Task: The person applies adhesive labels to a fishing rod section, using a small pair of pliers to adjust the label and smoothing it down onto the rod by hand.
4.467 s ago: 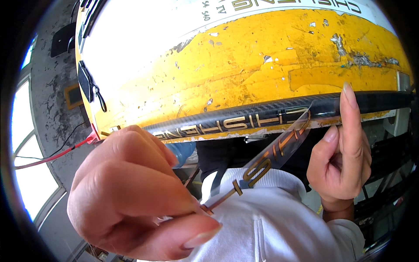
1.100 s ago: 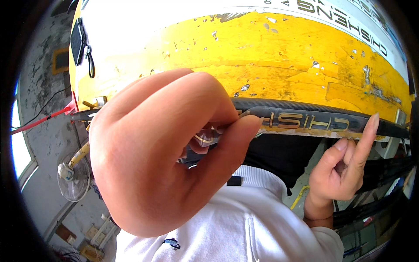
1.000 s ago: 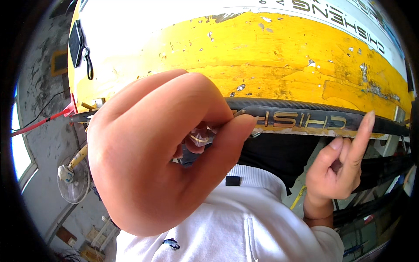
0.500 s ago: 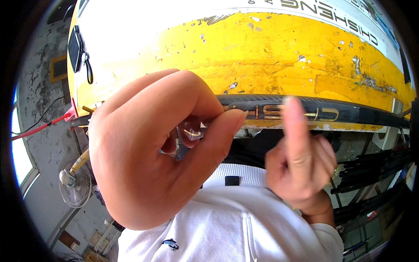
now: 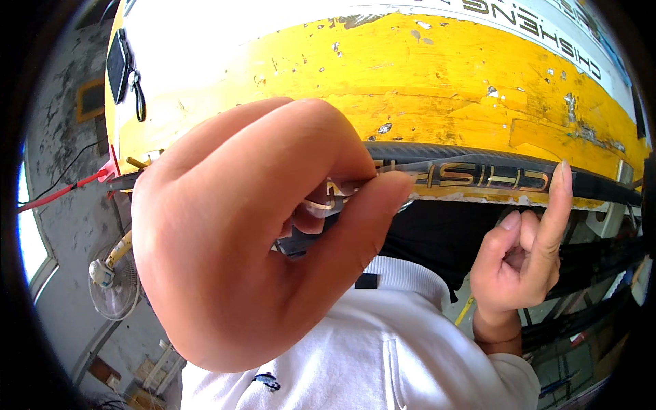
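A black carbon-look tube lies across the near edge of the yellow worktable. On its side is a clear film decal with gold lettering. My left hand, large and close to the camera, pinches the film's left part between thumb and forefinger. Some of the film curls inside that hand, which hides much of the tube behind it. My right hand has its forefinger stretched up, the tip at the right end of the lettering. Its other fingers are curled and it holds nothing.
The yellow worktable has chipped paint, with a white sheet of dark lettering at the far right. A black phone-like device with a strap lies far left. Below stand a fan at left and several black tubes at right.
My right forefinger has moved rightward along the lettering to its right end. My left hand has shifted slightly right, still pinching the film.
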Tool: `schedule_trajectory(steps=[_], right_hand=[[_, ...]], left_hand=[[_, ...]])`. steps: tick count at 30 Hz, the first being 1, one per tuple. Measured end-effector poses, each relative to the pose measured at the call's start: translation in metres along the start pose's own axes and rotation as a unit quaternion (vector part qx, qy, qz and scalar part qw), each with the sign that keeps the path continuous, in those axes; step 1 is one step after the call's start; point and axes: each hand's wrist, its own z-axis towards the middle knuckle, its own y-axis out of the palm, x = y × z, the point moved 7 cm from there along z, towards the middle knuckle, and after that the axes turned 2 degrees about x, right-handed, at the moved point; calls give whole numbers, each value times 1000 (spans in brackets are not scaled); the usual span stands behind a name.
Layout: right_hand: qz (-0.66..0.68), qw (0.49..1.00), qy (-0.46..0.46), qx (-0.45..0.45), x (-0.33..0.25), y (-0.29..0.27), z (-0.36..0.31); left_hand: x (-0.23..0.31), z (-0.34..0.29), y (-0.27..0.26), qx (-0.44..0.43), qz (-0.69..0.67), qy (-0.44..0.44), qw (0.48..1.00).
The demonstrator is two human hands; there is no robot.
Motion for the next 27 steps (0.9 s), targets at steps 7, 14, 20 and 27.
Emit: schedule_trajectory(steps=[7,14,20,27], right_hand=[[6,1000,6,5,-1,2,-2],[20,999,30,5,-3,2,-2],[3,1000,21,20,0,2,-4],[18,999,30,20,-2,1,-3]], left_hand=[[-4,3,-11,-10,57,62,996],[-8,-1,-12,18,25,114,993],[-10,8,-14,-64,63,117,989],[2,8,-23,-194,17,197,961]])
